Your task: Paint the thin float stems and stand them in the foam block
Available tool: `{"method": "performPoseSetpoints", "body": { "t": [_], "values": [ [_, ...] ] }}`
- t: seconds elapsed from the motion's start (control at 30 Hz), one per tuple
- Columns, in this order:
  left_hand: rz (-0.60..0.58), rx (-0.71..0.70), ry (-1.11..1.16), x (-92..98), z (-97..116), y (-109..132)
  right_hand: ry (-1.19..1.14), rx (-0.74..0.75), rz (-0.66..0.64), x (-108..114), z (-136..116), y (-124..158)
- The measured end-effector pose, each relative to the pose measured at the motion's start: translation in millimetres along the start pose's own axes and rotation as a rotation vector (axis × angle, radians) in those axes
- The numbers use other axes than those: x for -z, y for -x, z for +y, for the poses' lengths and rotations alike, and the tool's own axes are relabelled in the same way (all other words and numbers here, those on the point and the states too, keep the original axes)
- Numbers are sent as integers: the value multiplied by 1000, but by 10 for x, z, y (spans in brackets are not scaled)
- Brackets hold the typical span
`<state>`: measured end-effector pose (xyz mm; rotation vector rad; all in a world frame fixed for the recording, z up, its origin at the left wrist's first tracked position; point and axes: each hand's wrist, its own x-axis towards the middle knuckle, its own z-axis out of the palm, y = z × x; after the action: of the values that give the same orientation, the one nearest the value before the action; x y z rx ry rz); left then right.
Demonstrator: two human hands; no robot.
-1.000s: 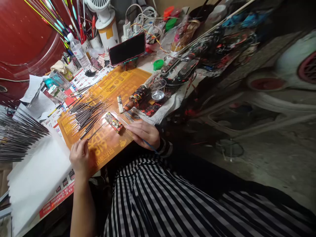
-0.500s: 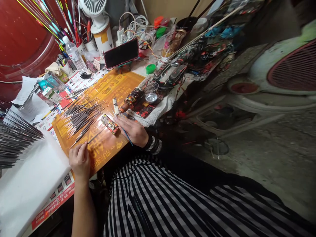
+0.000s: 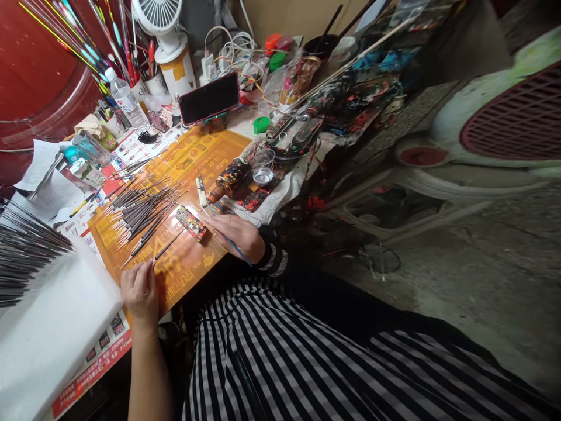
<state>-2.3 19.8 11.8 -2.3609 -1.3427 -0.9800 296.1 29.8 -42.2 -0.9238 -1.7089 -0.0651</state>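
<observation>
My left hand (image 3: 140, 287), at the front edge of the table, is closed with its fingertips on one end of a slim dark fishing float (image 3: 170, 244). The float's other end points to a small paint-spattered block (image 3: 191, 223). My right hand (image 3: 240, 235) pinches a thin paintbrush with a blue handle (image 3: 236, 249); the handle sticks out below the palm, and its tip, near the block, is too small to make out. Beyond my left hand lies a loose pile of similar dark fishing floats (image 3: 142, 207).
A white foam block (image 3: 56, 333) on the left bears many dark upright sticks (image 3: 30, 251). Behind stand a phone (image 3: 209, 98), a water bottle (image 3: 127, 99) and a small fan (image 3: 164, 35). A paint-stained jar (image 3: 234, 175) and a metal cup (image 3: 263, 175) are on the right.
My right hand has turned slightly, and the brush handle now lies flatter, its end further right. My left hand still holds the float. The whole view has shifted a little.
</observation>
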Motion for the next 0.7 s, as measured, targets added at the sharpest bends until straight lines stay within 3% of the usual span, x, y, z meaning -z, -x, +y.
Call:
{"method": "performPoseSetpoints", "body": {
  "t": [0.2,0.5,0.7],
  "values": [
    [-8,5,-1,-8,7,1,57,109,67,114,136,178],
    [-10,31,-6,-7,7,9,67,61,-17,73,183,231],
    [-13,55,-4,-14,-2,19,54,47,-5,63,180,233]
  ]
}}
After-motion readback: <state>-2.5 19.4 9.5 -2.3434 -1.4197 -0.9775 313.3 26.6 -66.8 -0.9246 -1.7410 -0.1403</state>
